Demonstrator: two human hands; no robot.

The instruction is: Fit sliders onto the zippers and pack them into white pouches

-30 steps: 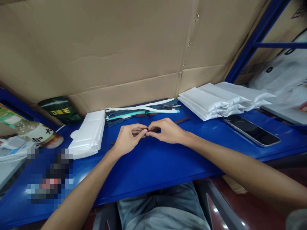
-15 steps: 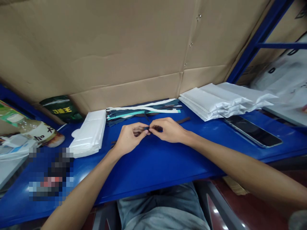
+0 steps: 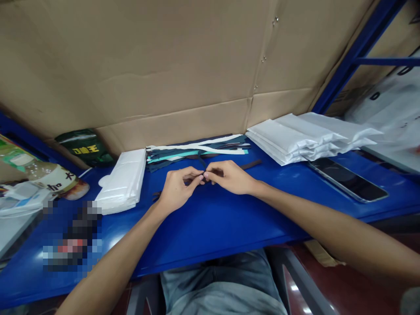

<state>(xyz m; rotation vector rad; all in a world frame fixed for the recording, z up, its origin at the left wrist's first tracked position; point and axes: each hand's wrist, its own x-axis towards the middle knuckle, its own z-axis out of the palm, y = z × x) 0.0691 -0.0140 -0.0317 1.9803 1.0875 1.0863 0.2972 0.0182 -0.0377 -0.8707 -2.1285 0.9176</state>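
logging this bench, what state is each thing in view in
Left hand, fingers pinched
Right hand, fingers pinched
Dark piece, held between both hands' fingertips
Strips, loosely heaped, overlapping
Phone, lying flat, screen dark
Bottle, capped, fill level unclear
Pouch, cannot tell if sealed
Left white packets, stacked
Right white packets, stacked, overlapping
Cardboard, creased

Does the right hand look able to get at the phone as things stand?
Probably yes: the phone lies mostly uncovered, and the white packets sit farther back. The right hand is pinching a dark piece, though, so it might have to let go first.
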